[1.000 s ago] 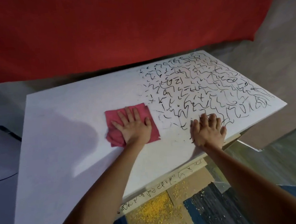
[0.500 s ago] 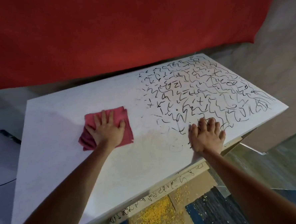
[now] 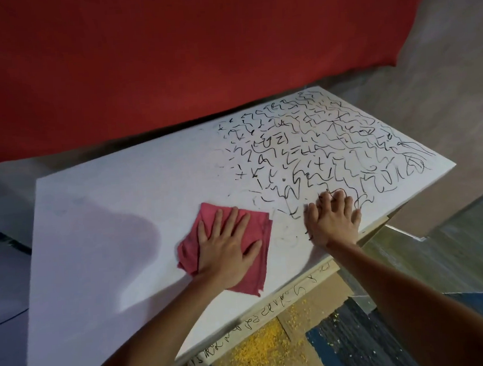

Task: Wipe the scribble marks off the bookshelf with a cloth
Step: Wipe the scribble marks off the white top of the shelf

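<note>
Wiping step: left hand point(image 3: 224, 246), fingers flat, presses cloth point(image 3: 189, 251) on bookshelf point(image 3: 109, 219); right hand point(image 3: 333, 222), fingers spread, braces; next pass likely targets scribbles point(image 3: 317, 150), upper right.

Cloth point(image 3: 190, 252) on bookshelf point(image 3: 109, 219), scribbles point(image 3: 317, 150) to R
</note>
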